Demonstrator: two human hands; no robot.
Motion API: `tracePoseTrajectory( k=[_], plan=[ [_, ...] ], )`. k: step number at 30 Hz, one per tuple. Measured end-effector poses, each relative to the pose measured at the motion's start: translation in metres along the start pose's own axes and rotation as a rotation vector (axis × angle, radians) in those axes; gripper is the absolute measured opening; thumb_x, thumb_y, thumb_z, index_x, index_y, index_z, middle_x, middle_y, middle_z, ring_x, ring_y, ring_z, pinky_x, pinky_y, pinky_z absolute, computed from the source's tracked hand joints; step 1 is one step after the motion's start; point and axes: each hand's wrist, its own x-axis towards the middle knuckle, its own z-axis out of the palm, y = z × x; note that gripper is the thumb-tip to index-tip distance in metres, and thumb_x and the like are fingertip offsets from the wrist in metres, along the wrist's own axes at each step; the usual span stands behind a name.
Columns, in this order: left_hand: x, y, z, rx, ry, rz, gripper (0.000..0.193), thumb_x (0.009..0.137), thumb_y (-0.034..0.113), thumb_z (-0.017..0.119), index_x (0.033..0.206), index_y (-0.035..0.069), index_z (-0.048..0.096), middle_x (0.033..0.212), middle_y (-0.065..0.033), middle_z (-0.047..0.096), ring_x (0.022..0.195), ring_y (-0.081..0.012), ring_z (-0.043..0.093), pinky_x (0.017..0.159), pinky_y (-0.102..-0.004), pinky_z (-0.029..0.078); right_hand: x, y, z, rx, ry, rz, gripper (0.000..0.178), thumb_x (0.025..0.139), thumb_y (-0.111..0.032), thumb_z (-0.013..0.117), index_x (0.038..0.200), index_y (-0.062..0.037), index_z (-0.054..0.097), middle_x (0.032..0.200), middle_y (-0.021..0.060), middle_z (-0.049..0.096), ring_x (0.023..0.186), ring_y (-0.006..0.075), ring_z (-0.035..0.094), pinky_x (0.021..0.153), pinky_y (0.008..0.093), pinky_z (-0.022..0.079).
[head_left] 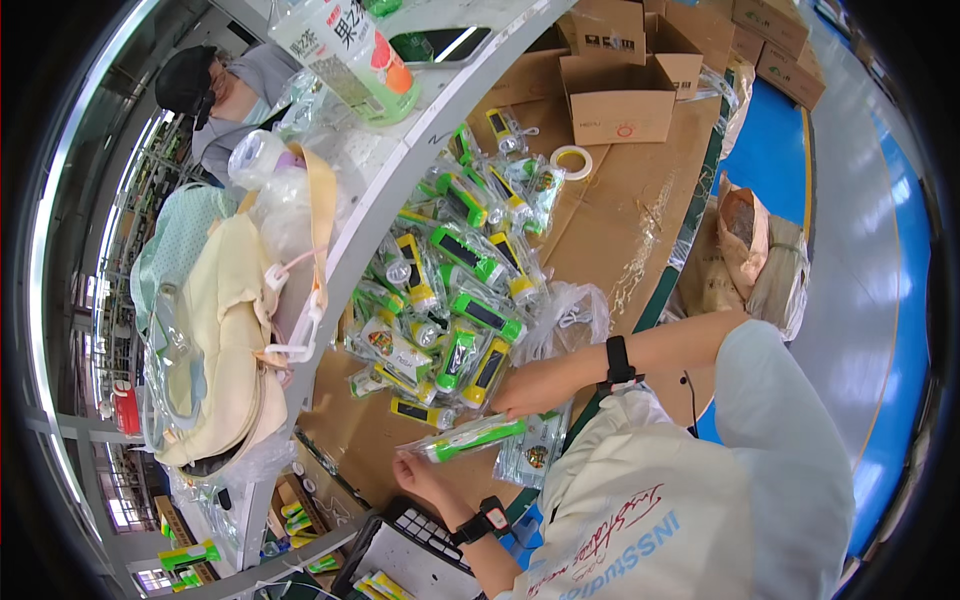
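My left hand (425,480), wearing a watch, is closed with its fingertips pinching the end of a clear plastic bag. Inside that bag lies a green flashlight (480,438). My right hand (530,388), with a black band on the wrist, is just above it at the near edge of a heap. Its fingers are curled, and whatever they grip is hidden. Several bagged flashlights, green or yellow with dark panels, make up the heap; a yellow flashlight (487,371) is nearest my right hand. A flat printed packet (535,450) lies beside the bagged green flashlight.
Brown cardboard covers the table (590,225). A tape roll (571,163) and an open carton (620,100) are at the far end. Along the left runs a raised shelf (375,190) with a drink bottle (350,65) and cream bag (225,340). Another person (225,105) sits beyond.
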Motion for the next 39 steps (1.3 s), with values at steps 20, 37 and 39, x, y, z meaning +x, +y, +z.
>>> tracePoseTrajectory(
  k=[20,37,39],
  plan=[
    [-0.15,-0.117,-0.035,0.833,-0.83,-0.182,0.053,0.079,0.013,0.069,0.126,0.006,0.047,0.122,-0.0175,0.05,0.109,-0.0303,0.051,0.085,-0.0391,0.045,-0.138,0.203,-0.116,-0.428,0.634,1.008,0.036,0.086,-0.031,0.057,0.106,-0.0025,0.048,0.087,0.0207,0.061,0.086,0.0385,0.06,0.072,0.0466,0.048],
    [-0.144,-0.14,-0.017,1.425,-1.161,0.572,0.077,0.091,0.036,0.05,0.144,0.0,0.008,0.149,-0.0251,0.008,0.138,-0.0387,0.011,0.108,-0.0531,0.019,-0.619,-0.483,0.572,1.048,-0.465,2.335,0.018,0.082,-0.011,0.055,0.092,-0.0056,0.068,0.093,0.0097,0.069,0.084,0.026,0.066,0.068,0.0373,0.054],
    [-0.128,-0.113,-0.033,1.553,-1.042,0.487,0.07,0.093,0.029,0.047,0.144,0.0,0.01,0.15,-0.0216,0.01,0.138,-0.0367,0.012,0.109,-0.052,0.019,-0.555,-0.481,0.621,0.856,-0.663,1.694,0.022,0.078,-0.018,0.057,0.091,-0.0055,0.069,0.097,0.0129,0.068,0.088,0.0289,0.065,0.076,0.0413,0.052]
  ],
)
